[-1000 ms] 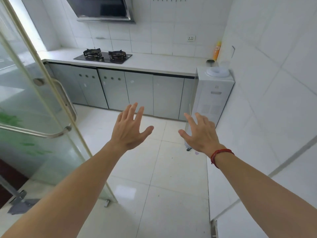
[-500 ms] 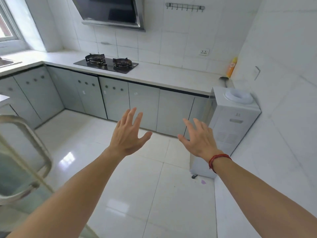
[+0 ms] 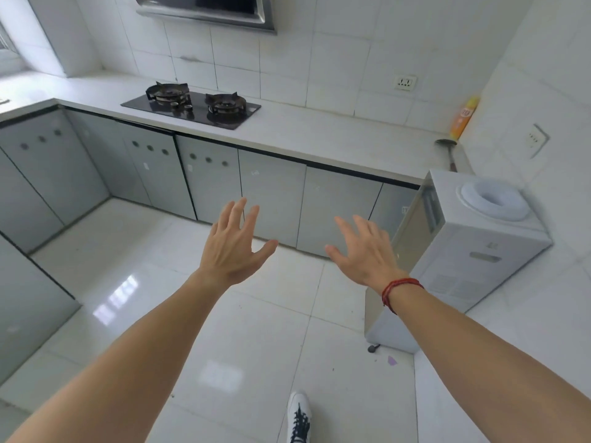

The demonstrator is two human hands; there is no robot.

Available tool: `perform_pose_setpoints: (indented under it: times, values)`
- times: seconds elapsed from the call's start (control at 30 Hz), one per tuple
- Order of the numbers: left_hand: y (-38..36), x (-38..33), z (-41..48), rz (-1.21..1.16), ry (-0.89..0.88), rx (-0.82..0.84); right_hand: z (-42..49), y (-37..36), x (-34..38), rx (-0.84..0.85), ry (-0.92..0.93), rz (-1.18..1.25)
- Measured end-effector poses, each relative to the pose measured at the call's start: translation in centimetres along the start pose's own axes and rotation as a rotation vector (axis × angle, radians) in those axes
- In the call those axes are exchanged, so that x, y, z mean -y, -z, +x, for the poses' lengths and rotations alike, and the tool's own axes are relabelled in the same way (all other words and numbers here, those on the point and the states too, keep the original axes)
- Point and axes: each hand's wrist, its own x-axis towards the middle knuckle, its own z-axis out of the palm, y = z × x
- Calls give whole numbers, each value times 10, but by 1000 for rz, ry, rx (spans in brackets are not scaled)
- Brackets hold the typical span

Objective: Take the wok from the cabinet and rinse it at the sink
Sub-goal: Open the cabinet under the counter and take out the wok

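A row of grey lower cabinets (image 3: 271, 199) runs under the white counter (image 3: 307, 135), all doors closed. No wok is in view; the sink is out of view too. My left hand (image 3: 233, 247) is stretched out in front of me, fingers spread and empty, over the floor short of the cabinet doors. My right hand (image 3: 364, 251), with a red cord at the wrist, is held out beside it, also spread and empty.
A black two-burner gas hob (image 3: 192, 105) sits in the counter under a range hood (image 3: 208, 11). A white water dispenser (image 3: 463, 251) stands at the right against the wall. An orange bottle (image 3: 462, 118) and a ladle (image 3: 447, 147) lie in the counter's corner. My shoe (image 3: 299, 417) is on the tiled floor.
I have walked past the glass door into the kitchen; the cabinets and dispenser are nearer. Both hands stay outstretched and empty.
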Motion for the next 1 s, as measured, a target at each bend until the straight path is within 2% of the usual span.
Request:
perform_pose_setpoints:
  times: [0.47,0.7,1.0]
  values:
    - [-58,19,227,83,37,48,229,-43,-78,62,-16,55]
    - [-85,23,303,121,4,89,295,-56,-102,60,-22,80]
    - [-131,36,381,44,-67,127,350,-85,-116,112,-102,49]
